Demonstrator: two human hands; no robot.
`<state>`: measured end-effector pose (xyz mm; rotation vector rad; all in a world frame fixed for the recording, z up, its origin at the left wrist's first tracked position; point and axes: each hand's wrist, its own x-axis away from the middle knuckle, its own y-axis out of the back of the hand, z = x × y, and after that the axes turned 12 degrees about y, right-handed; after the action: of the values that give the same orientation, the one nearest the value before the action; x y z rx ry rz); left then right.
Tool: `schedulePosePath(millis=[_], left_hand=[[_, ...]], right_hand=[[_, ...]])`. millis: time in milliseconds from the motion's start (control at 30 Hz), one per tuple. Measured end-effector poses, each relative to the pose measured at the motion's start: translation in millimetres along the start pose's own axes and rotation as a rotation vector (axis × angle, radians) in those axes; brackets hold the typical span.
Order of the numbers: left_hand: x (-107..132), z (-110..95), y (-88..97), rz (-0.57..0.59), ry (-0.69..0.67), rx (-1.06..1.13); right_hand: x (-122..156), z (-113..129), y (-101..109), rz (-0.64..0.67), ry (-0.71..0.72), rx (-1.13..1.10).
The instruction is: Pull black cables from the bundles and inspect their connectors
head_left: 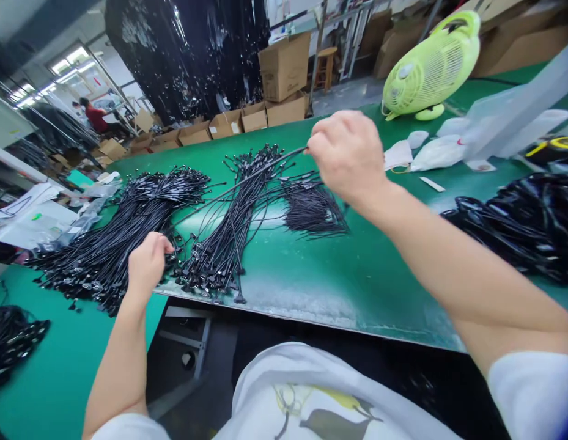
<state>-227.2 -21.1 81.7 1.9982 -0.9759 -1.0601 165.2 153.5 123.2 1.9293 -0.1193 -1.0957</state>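
A black cable (238,183) runs stretched between my two hands, slanting across the bundles on the table. My right hand (345,153), raised over the table, is closed on its upper end. Low on the left, my left hand (148,260) pinches the other end; its fingertips are partly hidden. Under the cable lies a bundle of black cables (240,223) with connectors at both ends. A larger heap of black cables (132,226) spreads beside my left hand. Right of the middle bundle is a pile of short thin black cables (313,211).
The green table (302,275) has a front edge near my body. A light-green fan (430,67) stands at the back right, near white plastic bags (439,153). Black coiled cables (522,223) lie far right. Cardboard boxes (226,124) line the back edge. A seated person (98,116) is far off.
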Motion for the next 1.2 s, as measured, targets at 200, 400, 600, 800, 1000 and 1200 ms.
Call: schedulePosePath(millis=[200,400,600,800,1000,1200], left_hand=[[-6.4,16.0,-15.9,0.399,0.564,0.952],[60.8,-88.0,-91.3,0.737,0.226,0.82],[116.9,-144.1,-132.1,1.336,0.192,0.999],[84.1,-105.1,-113.7,1.262,0.572,1.383],[71.7,-112.4,-116.0,0.785,0.579,1.539],[110.6,-148.5,-138.2,1.115,0.029,0.97]], right_hand=[[76.1,-39.1,-1.5,0.398,-0.231,0.196],[137.3,64.5,8.1,0.688,0.125,-0.232],[134.0,59.2,26.5,0.511,0.079,-0.34],[190.8,-8.7,2.1,0.436,-0.173,-0.523],[205.8,50.5,8.5,0.427,0.083,-0.553],[157.4,88.6,35.3,0.43,0.266,-0.84]])
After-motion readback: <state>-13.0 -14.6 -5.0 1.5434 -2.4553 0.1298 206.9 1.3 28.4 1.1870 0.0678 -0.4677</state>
